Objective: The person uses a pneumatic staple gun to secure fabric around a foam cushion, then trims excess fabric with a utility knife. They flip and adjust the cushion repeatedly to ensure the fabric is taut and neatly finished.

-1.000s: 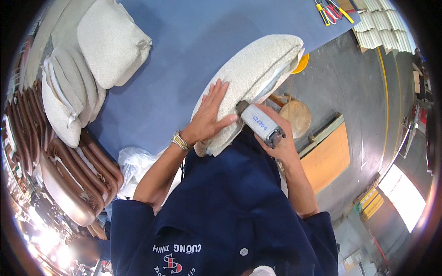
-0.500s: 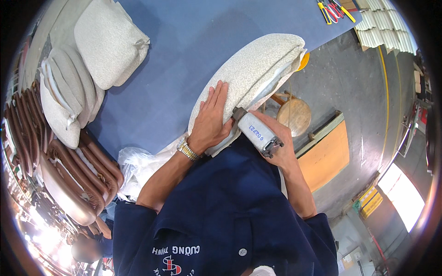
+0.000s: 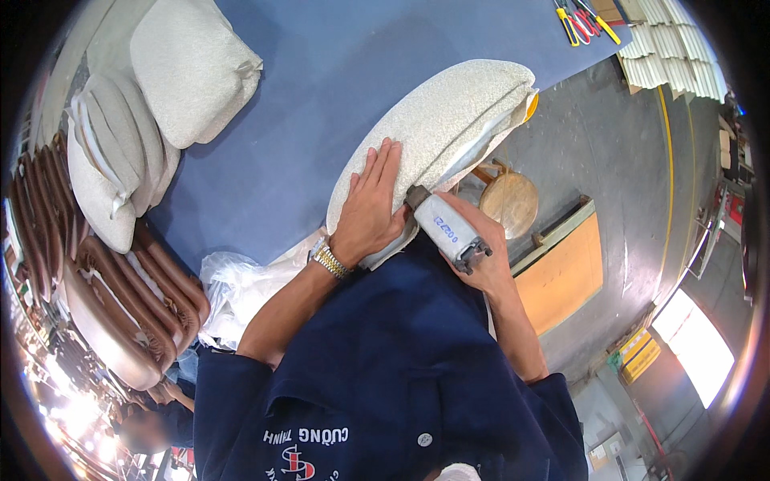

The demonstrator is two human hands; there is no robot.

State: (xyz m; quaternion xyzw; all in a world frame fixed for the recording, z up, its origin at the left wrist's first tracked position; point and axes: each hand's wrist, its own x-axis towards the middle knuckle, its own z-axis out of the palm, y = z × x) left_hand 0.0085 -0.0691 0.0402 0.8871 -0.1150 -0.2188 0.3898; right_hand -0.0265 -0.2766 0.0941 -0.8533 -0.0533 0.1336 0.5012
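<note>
Thumb (image 3: 398,220) drawn in, left hand (image 3: 364,210) lies flat on cushion (image 3: 441,116), right hand (image 3: 491,255) grips tool (image 3: 445,223), plastic bag's (image 3: 233,280) contents unclear.

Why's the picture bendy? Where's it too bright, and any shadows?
Head view: the fisheye lens bends straight edges near the dark rim; glare whitens the lower left and a patch at right; a soft shadow lies on the blue table.

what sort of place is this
Probably an upholstery workshop: the right hand holds a tool at the edge of a pale cushion, and brown pads crowd together at the left.
</note>
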